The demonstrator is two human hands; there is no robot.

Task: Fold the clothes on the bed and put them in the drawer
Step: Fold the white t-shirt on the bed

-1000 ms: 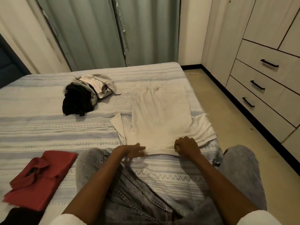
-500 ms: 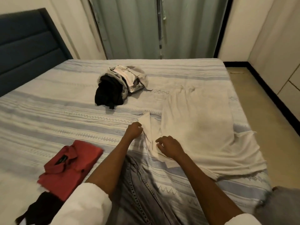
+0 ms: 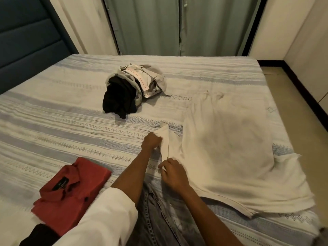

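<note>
Cream cotton, soft and limp, that's what I've got under both hands right now: a white shirt (image 3: 229, 139) spread flat across the right half of the bed (image 3: 53, 110), its hem trailing toward the lower right of the frame. My left hand (image 3: 151, 141) is clamped on the sleeve that sticks out at the shirt's left edge, fingers curled round the bunched cloth. My right hand (image 3: 173, 173) pinches the same edge lower down, nearer me, fingertips closed on the fabric.

How it'll handle, as I judge it: light, no stiffness at all, so it will sag and crease wherever it isn't supported. It won't slip out of a pinch, but it will drag on the woven bedspread instead of sliding clean. Best hold is just where I am, two spaced points along one edge, so the sleeve turns over as a straight line onto the body of the shirt. One hand alone would let the edge droop and wrinkle.

Lower left of the frame, a red shirt (image 3: 72, 194) lies folded already, with something black (image 3: 39, 235) just beside it at the bottom edge. Upper centre, a heap of clothes (image 3: 133, 89), black and pale grey, waits untouched, well apart from my hands. Jeans (image 3: 163, 219) lie crumpled near the bottom middle, under my forearms. No drawer in view from here, so that step is a way off yet.
</note>
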